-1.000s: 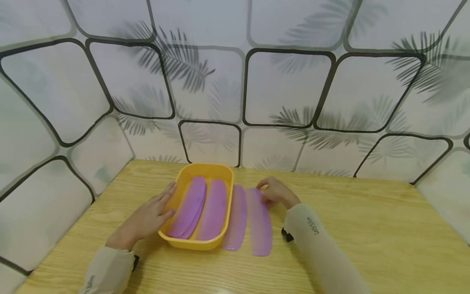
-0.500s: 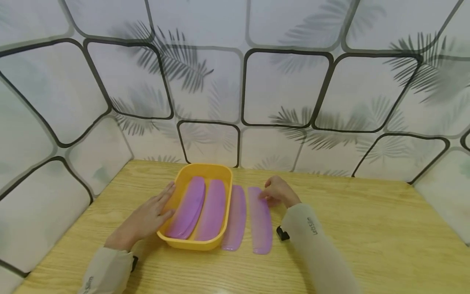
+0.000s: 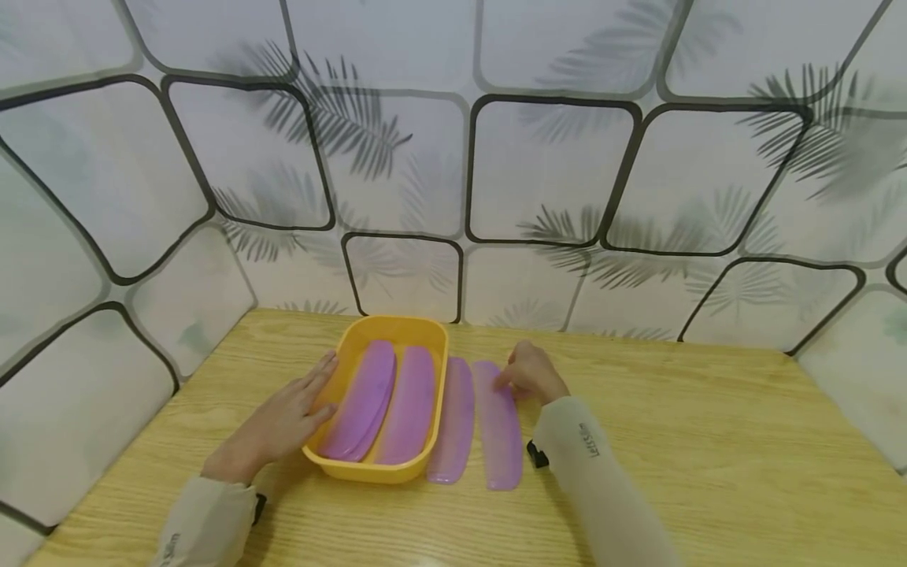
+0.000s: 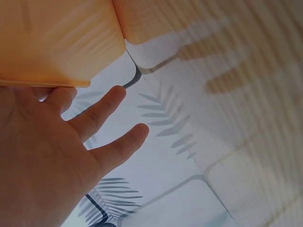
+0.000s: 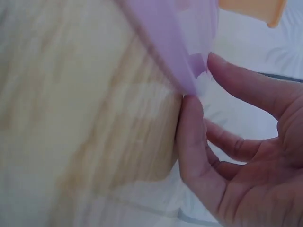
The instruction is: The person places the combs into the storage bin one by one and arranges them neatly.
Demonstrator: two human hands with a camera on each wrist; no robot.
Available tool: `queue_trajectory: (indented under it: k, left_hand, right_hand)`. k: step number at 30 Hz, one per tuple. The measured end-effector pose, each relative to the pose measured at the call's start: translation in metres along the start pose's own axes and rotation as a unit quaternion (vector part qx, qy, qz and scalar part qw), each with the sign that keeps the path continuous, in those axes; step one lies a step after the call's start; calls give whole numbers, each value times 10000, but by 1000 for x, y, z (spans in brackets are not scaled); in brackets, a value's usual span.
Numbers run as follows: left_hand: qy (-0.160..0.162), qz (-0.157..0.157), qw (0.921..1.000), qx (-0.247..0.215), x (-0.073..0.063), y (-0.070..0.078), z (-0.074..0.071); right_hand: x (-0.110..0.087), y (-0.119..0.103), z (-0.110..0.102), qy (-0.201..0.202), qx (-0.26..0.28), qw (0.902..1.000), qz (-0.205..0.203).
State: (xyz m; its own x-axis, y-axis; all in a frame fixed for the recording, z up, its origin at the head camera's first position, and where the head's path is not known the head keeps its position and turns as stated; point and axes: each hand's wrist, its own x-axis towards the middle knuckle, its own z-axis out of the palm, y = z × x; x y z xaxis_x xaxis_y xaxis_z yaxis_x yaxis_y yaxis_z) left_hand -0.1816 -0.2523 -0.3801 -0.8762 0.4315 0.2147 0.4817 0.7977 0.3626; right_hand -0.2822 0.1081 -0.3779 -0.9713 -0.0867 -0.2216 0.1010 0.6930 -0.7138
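A yellow plastic basket (image 3: 375, 472) stands left of centre on the table, with overlapping purple combs (image 3: 363, 402) at its left and another purple comb (image 3: 409, 405) at its right. My left hand (image 3: 279, 421) rests on the basket's left rim, its fingers extended. In the left wrist view the basket's outer wall (image 4: 57, 42) is above those fingers. One purple comb (image 3: 453, 425) lies just outside the right rim. Beside it is a further comb (image 3: 501, 441), whose far right edge my right hand (image 3: 531, 372) pinches between thumb and forefinger.
The wood-grain table (image 3: 708, 441) extends to the right of my right arm. A white patterned wall covering (image 3: 553, 173) with dark outlines and leaf prints closes off the back and sides.
My right hand has shifted slightly left, and the outer comb has slid with it a little towards the one beside the basket. My left hand and the basket stay put.
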Motion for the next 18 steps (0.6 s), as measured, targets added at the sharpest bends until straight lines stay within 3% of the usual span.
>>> queue_trajectory:
  k: [3, 8, 13, 18]
  left_hand:
    - [-10, 10, 10000, -46, 0, 0, 0]
    - [-4, 42, 10000, -90, 1, -1, 1]
    - [-16, -6, 10000, -95, 0, -2, 2]
    - [-23, -16, 10000, -94, 0, -2, 3]
  right_hand:
    - [0, 9, -6, -251, 643, 9976, -41]
    - [-4, 28, -21, -932, 1989, 9755, 121]
    - [-11, 38, -24, -1240, 2470, 9607, 258]
    - [-17, 37, -24, -1288, 2596, 9567, 260]
